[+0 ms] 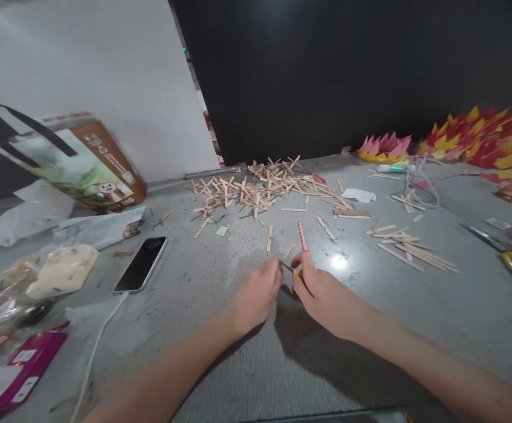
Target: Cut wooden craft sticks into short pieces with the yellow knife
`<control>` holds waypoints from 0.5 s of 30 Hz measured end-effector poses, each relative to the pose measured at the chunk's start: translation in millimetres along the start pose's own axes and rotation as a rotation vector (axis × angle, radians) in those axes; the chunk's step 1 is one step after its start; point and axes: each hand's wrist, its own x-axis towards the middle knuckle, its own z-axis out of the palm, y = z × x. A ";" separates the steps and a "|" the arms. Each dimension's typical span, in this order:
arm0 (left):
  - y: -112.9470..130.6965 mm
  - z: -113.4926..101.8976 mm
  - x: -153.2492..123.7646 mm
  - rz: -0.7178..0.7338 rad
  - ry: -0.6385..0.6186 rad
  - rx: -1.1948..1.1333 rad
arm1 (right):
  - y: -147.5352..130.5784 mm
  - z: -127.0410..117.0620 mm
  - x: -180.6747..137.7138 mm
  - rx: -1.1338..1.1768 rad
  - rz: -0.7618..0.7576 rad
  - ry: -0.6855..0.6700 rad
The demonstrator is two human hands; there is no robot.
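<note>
My left hand (260,294) is closed, its fingertips pinching a small wooden stick (288,253) that points away from me. Close beside it, my right hand (324,296) is closed on a thin dark tool with a yellow part (290,268); its exact kind is too small to make out. The tool's dark end meets my left fingertips. A pink-striped rod (302,235) sticks out beyond my right fingers, and I cannot tell whether they grip it. One loose flat stick (269,239) lies just past my hands. Farther back is a pile of crossed wooden sticks (256,191).
Left on the grey table (221,376) are a phone (142,264) with a white cable, a printed bag (101,170) and a purple package (22,370). To the right lie loose sticks (414,249), yellow-handled scissors (507,249), a green-white tube (394,168) and pointed paper crowns (383,148).
</note>
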 end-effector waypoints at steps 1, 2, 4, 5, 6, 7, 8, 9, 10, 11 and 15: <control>0.5 -0.5 0.0 0.011 -0.019 0.022 | -0.8 -1.1 -0.1 0.018 0.032 -0.018; 0.9 -0.9 0.0 0.014 -0.034 0.041 | -1.4 -2.0 0.3 0.035 0.063 -0.032; 1.0 -1.4 0.1 -0.023 -0.045 0.058 | -1.7 -2.5 2.4 0.050 0.084 -0.046; 0.6 -1.2 0.3 -0.050 -0.043 0.063 | -1.0 -2.0 4.0 0.044 0.076 -0.038; -0.1 -0.8 0.5 -0.073 -0.039 0.076 | 0.2 -1.1 5.8 0.030 0.063 -0.024; -1.0 -0.1 0.8 -0.079 -0.041 0.107 | 1.8 0.1 7.4 0.011 0.050 -0.004; -2.0 0.7 1.1 -0.071 -0.047 0.154 | 3.6 1.6 8.9 -0.016 0.043 0.020; -2.9 1.3 1.6 -0.055 -0.058 0.211 | 5.5 3.2 10.0 -0.051 0.047 0.043; -3.5 1.8 2.1 -0.037 -0.071 0.270 | 7.3 4.9 10.6 -0.096 0.056 0.057; -3.5 1.9 2.8 -0.024 -0.085 0.332 | 8.8 6.7 11.0 -0.150 0.066 0.060; 3.1 -0.7 7.0 0.017 -0.189 0.605 | 12.1 13.1 10.5 -0.349 0.083 -0.006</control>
